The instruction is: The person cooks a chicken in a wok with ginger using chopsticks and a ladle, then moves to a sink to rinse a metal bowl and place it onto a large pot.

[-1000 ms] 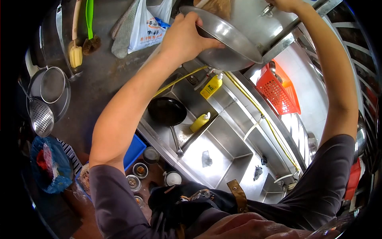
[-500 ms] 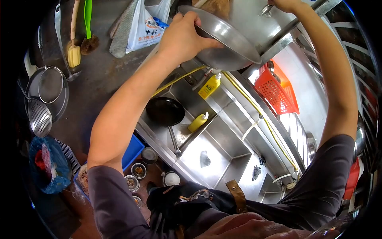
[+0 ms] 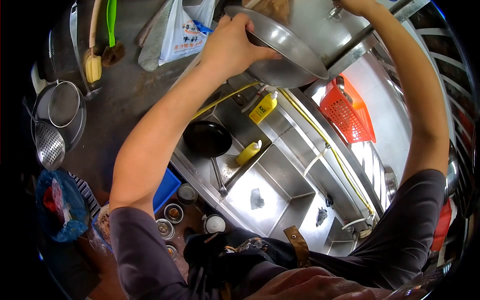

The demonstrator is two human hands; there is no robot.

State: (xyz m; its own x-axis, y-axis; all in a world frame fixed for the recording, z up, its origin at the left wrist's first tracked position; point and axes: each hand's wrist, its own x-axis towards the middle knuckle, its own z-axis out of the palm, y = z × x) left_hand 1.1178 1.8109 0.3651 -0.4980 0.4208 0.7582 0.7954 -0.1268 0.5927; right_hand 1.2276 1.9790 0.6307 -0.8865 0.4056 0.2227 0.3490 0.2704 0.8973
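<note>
My left hand grips the near rim of a wide metal basin, with the thumb along its outer side. The basin is held tilted above the back edge of the sink. At the top edge of the view, my right hand closes on a small metal tap by the wall; part of that hand is cut off. Below the basin a yellow detergent bottle stands on the sink ledge. A black frying pan and a second yellow bottle are in the left sink bowl.
A red plastic basket stands behind the sink at the right. A yellow hose runs along the ledge. On the left counter are a white plastic bag, brushes, a strainer and a perforated skimmer. Several tins sit on the floor.
</note>
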